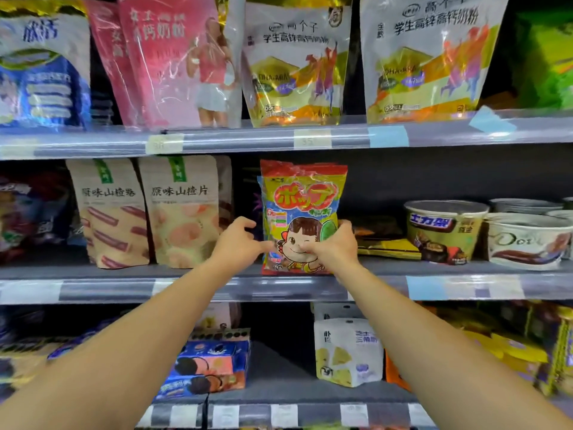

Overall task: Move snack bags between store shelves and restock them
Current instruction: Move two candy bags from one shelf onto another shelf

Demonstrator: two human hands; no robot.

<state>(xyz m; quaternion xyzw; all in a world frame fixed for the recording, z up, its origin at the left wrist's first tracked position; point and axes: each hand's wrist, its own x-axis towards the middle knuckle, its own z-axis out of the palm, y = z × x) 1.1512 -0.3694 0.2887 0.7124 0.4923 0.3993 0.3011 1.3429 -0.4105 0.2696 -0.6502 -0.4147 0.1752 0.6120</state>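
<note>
A bright red and yellow candy bag (302, 200) with a cartoon child's face stands upright at the front edge of the middle shelf (124, 290), about halfway along it. The right grip (333, 246) holds the bag's lower right side, thumb on the front and fingers wrapped round the edge. The left grip (237, 243) is at the bag's lower left edge with its fingers curled and fingertips touching the wrapper; whether it pinches the bag cannot be told. Beige pouches (183, 212) stand further left along the shelf, and chocolate tubs (446, 231) stand towards the right end.
</note>
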